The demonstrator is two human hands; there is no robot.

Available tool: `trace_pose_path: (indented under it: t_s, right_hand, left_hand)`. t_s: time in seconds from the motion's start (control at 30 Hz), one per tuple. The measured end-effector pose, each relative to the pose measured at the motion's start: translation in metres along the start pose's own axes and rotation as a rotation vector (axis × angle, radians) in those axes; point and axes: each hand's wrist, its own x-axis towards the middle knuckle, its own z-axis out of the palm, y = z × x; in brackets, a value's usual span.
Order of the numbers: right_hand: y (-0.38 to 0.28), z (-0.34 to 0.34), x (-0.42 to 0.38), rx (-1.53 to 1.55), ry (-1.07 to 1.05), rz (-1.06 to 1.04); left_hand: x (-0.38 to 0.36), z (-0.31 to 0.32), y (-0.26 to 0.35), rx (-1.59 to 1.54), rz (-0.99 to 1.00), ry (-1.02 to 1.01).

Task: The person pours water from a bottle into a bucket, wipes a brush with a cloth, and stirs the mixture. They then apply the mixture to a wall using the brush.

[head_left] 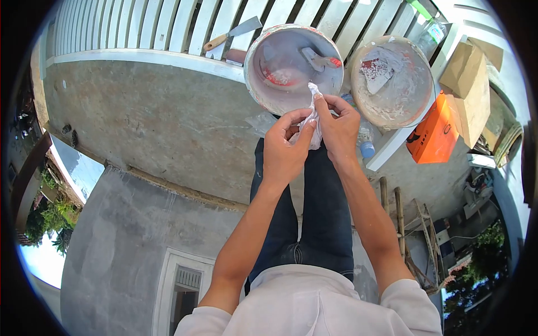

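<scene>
Both of my hands hold a thin, crumpled white plastic bag [314,134] in front of my legs, its twisted end pointing up and away from me. My left hand [287,143] pinches its side between thumb and bent fingers. My right hand [340,130] grips it higher up, close to the twisted end. Whatever the bag holds inside is hidden. Just beyond my hands stands a white bucket [250,75] with a wet pale mix, some red colour and a red-marked scraper [320,59] in it. To its right is a second bucket [358,106] with white paste and a flat blade [379,76].
A wooden-handled putty knife [232,33] lies on the white slats [162,25]. An orange bag [434,134] and a cardboard box [469,106] stand at the right. Plastic bottles lie near the buckets, one with a blue cap [367,149]. Bamboo poles [399,215] are behind on the right.
</scene>
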Motion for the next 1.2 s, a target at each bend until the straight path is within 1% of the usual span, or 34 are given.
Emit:
trace_pose_path:
  t_s: [0.2, 0.4, 0.6, 0.67, 0.77, 0.93, 0.97, 1.07, 1.2]
  right_hand:
    - [-0.006, -0.001, 0.001, -0.125, -0.021, -0.039]
    - [-0.006, 0.005, 0.002, -0.135, -0.024, -0.049]
    - [-0.001, 0.011, 0.002, -0.127, -0.024, -0.059]
    - [-0.003, 0.011, -0.003, -0.123, -0.018, -0.042]
    - [0.003, 0.007, 0.0, -0.09, -0.066, 0.035]
    - [-0.003, 0.001, -0.004, 0.028, -0.122, 0.12]
    - [-0.005, 0.001, -0.004, 0.055, -0.142, 0.132]
    - [-0.014, -0.006, -0.008, 0.006, -0.19, 0.163]
    - [-0.008, -0.011, -0.005, 0.073, -0.202, 0.152]
  left_hand:
    - [-0.003, 0.004, 0.003, 0.019, 0.008, 0.042]
    - [-0.002, 0.0, -0.004, -0.277, -0.069, 0.071]
    - [-0.004, -0.001, -0.001, -0.307, -0.121, 0.096]
    - [-0.003, -0.003, -0.004, -0.311, -0.098, 0.094]
    - [-0.005, 0.0, -0.008, -0.302, -0.09, 0.117]
    - [-0.004, 0.003, -0.009, -0.287, -0.088, 0.147]
    - [-0.002, 0.003, -0.009, -0.275, -0.078, 0.15]
    - [-0.001, 0.002, -0.007, -0.246, -0.059, 0.149]
    - [-0.003, 0.005, -0.006, -0.171, -0.001, 0.129]
